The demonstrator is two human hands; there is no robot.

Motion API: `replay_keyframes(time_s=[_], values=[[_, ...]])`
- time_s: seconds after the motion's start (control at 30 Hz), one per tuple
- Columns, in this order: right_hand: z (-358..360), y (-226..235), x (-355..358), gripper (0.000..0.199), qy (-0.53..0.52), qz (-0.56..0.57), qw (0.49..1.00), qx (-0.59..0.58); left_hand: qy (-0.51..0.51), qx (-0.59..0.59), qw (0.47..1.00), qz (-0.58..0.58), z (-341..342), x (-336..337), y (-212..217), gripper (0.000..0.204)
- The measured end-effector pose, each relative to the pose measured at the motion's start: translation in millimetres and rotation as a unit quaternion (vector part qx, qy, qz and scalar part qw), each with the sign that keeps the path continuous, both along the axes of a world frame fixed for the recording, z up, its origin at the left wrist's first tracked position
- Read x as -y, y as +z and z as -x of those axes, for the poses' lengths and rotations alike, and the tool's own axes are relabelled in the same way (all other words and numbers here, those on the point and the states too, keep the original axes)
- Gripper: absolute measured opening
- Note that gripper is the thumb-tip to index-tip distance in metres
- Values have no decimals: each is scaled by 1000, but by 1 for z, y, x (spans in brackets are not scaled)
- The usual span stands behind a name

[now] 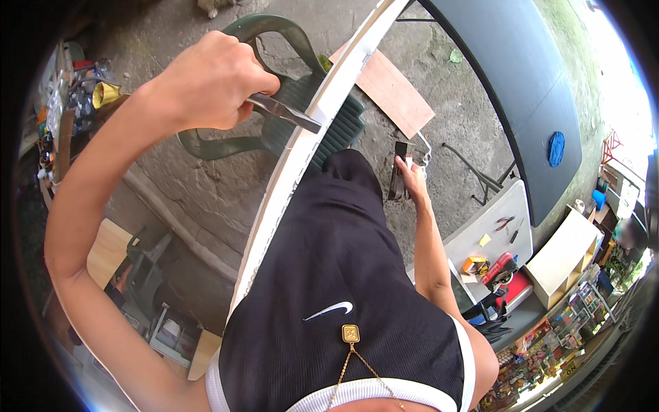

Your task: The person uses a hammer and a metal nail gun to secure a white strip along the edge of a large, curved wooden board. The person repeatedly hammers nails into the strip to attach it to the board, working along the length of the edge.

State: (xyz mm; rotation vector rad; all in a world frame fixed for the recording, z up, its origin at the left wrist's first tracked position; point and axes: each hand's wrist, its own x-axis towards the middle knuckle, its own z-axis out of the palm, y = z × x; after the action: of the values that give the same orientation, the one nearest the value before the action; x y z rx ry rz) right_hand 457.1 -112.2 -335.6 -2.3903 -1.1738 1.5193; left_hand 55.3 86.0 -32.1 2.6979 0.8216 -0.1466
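My left hand point(214, 81) is raised at the upper left, its fingers wrapped round a grey metal tool with a flat end point(288, 113). The tip of that tool lies against a long white board point(288, 154), seen almost edge-on. This board runs diagonally from the top of the view down beside my left side. Lower and to the right, my right hand point(413, 180) is closed round a black, narrow, box-like tool point(397, 180). A curled white strip point(427, 152) shows just past it; I cannot tell whether they are joined.
A green plastic chair point(274, 130) stands behind the board. On the concrete ground lies a plywood piece point(391, 89). At right are a dark table point(522, 75) with a blue bundle point(556, 149), and a white panel point(504, 213) bearing pliers point(506, 222). Clutter point(75, 89) lines the left.
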Motion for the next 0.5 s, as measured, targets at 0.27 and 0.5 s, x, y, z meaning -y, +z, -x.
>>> replay_keyframes(time_s=[0.27,0.5], values=[[31,165,-65,50,37,-84,993,-67,26,120,991,52,4,6,-40,26],[71,323,-109,51,275,-133,951,-47,41,205,975,74,-2,9,-66,22]])
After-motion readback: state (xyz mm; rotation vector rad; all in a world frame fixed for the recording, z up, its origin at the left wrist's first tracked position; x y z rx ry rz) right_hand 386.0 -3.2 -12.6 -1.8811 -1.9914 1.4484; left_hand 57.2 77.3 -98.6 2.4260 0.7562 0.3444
